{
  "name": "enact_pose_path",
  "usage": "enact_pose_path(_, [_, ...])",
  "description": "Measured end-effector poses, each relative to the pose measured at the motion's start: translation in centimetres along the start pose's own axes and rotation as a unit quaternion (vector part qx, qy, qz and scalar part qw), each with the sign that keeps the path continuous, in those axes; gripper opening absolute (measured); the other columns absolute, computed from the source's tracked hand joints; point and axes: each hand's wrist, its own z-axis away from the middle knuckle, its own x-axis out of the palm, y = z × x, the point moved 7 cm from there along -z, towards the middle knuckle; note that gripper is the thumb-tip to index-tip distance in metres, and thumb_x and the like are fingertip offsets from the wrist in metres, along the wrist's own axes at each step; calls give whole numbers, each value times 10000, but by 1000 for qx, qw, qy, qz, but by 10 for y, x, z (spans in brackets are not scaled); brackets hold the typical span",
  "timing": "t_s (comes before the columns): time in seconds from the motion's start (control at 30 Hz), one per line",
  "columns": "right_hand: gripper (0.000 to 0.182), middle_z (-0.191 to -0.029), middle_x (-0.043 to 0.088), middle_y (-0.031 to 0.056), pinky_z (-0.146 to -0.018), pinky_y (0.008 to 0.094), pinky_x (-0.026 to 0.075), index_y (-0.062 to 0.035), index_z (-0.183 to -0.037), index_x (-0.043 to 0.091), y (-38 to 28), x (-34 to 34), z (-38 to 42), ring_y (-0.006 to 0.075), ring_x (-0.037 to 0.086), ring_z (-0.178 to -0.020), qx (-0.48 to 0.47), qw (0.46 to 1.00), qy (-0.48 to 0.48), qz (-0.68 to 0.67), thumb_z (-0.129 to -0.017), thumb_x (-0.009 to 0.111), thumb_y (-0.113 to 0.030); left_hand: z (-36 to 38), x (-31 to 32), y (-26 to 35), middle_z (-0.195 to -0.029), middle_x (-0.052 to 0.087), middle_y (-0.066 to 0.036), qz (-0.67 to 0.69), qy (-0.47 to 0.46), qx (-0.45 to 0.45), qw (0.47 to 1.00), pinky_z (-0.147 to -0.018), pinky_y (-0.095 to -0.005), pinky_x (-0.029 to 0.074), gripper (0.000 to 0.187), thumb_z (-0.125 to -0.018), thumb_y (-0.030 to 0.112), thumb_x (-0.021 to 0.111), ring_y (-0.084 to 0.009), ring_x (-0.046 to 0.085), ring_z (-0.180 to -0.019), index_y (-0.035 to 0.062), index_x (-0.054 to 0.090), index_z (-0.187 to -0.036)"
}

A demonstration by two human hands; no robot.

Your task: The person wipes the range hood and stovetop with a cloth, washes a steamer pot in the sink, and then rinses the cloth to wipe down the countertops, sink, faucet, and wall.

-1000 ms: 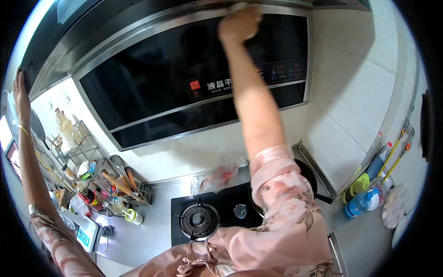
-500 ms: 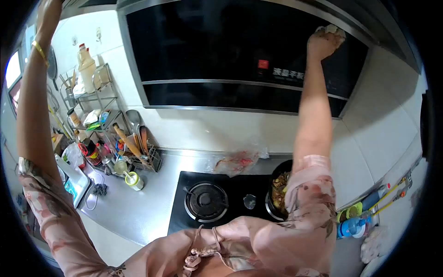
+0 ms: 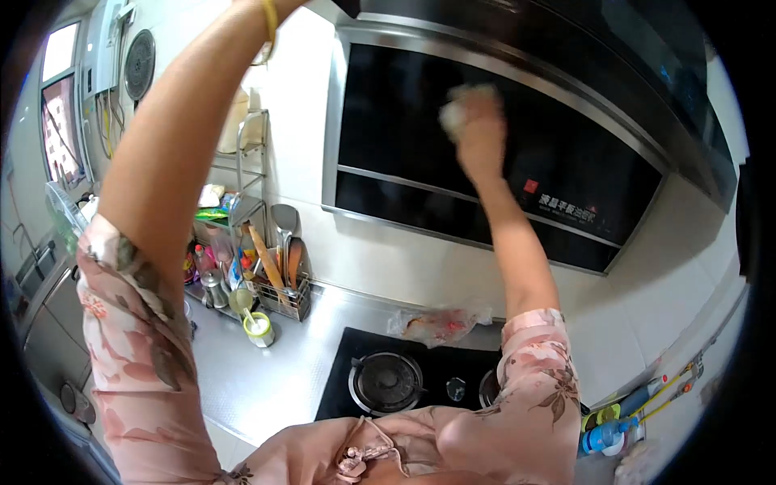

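Note:
My right hand (image 3: pixel 477 121), blurred by motion, presses a whitish cloth (image 3: pixel 454 118) against the black glass front of the range hood (image 3: pixel 388 121), left of its red logo. The fingers are wrapped round the cloth. My left arm is raised at the upper left, a yellow bracelet (image 3: pixel 270 18) at its wrist. Only a sliver of my left hand (image 3: pixel 287 5) shows at the top edge, near the hood's upper left corner, and its fingers are out of frame.
Below the hood are a gas stove (image 3: pixel 385 383), a clear plastic bag (image 3: pixel 440 325) and a pan (image 3: pixel 488 388) mostly behind my right sleeve. Left stand a utensil rack (image 3: pixel 283 297), an open green-rimmed jar (image 3: pixel 259 330) and a metal shelf (image 3: pixel 252 162). A blue bottle (image 3: pixel 602 436) is lower right.
My right hand has moved with the cloth from the hood's upper right toward its middle left. My left arm has swung rightward toward the hood. The view has shifted left.

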Motion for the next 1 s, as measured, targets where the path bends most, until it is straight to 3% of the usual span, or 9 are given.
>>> enact_pose_path(0.13, [350, -1206, 505, 242, -1029, 479, 283, 46, -1128, 538, 10, -3, -27, 382, 441, -1162, 259, 900, 291, 196, -805, 493, -82, 5, -7, 3, -1202, 509, -198, 23, 12, 9, 1000, -1004, -432, 293, 580, -882, 477, 373, -352, 419, -1162, -1, 536, -1167])
enact_pose_path(0.33, [381, -1329, 399, 126, -1033, 450, 273, -57, -1204, 492, -117, 94, -82, 328, 357, -1247, 5, 998, 43, 43, -826, 456, -83, 6, -10, -1, -1239, 507, -168, 18, 16, -9, 1000, -975, -452, 304, 577, -874, 473, 385, -349, 410, -1183, 13, 534, -1190])
enact_pose_path(0.4, [369, -1317, 423, 136, -989, 451, 339, -44, -1188, 497, -114, 97, -67, 345, 384, -1227, -82, 981, -177, -1, -822, 465, -76, 8, -11, -1, -1237, 517, -152, 4, 34, -8, 999, -958, -464, 308, 576, -870, 480, 394, -344, 414, -1182, 36, 519, -1216])
enact_pose_path(0.53, [447, -1335, 414, 174, -1036, 430, 306, -43, -1234, 484, -145, -67, -50, 321, 368, -1257, -161, 978, -74, -106, -792, 540, -12, 5, -19, 0, -1266, 509, -135, -2, 30, -9, 1000, -955, -473, 300, 597, -867, 504, 397, -342, 416, -1185, 67, 488, -1263])
enact_pose_path(0.6, [456, -1318, 430, 183, -1043, 446, 297, -15, -1228, 491, -153, -166, -66, 332, 372, -1255, -205, 973, 109, 9, -777, 560, -12, 5, -19, -2, -1270, 508, -135, 13, 53, -7, 999, -964, -483, 291, 619, -856, 527, 405, -358, 407, -1195, 65, 493, -1259])
enact_pose_path(0.67, [427, -1300, 446, 187, -1034, 463, 304, 18, -1202, 507, -131, -226, -97, 340, 387, -1245, -104, 962, 245, 57, -778, 553, -8, 4, -26, -5, -1289, 485, -161, 69, 29, -17, 997, -982, -476, 290, 633, -854, 528, 417, -369, 399, -1207, 43, 494, -1253])
enact_pose_path(0.87, [289, -943, 628, 149, -840, 403, 431, 24, -1013, 617, -178, -169, -197, 280, 583, -902, -131, 941, 286, 125, -838, 541, -194, 6, -7, -55, -1349, 374, -254, 285, 31, -104, 953, -1052, -401, 267, 612, -880, 438, 454, -383, 352, -1256, -22, 428, -1284])
enact_pose_path(0.93, [438, -1173, 526, 194, -949, 427, 373, 28, -1158, 511, -220, -147, -223, 340, 469, -1115, -133, 985, 104, 41, -828, 557, -255, 13, 28, -89, -1422, 271, -223, 696, 89, -153, 696, -1078, -394, 224, 590, -916, 360, 433, -363, 292, -1296, 7, 297, -1369])
enact_pose_path(1.0, [402, -1153, 540, 185, -958, 422, 371, 26, -1114, 535, -232, -150, -218, 329, 486, -1101, -209, 969, 130, -9, -816, 562, -242, 45, 4, -97, -1443, 286, -116, 547, 64, -265, 791, -1035, -419, 285, 599, -945, 488, 243, -295, 320, -1296, 107, 274, -1406])
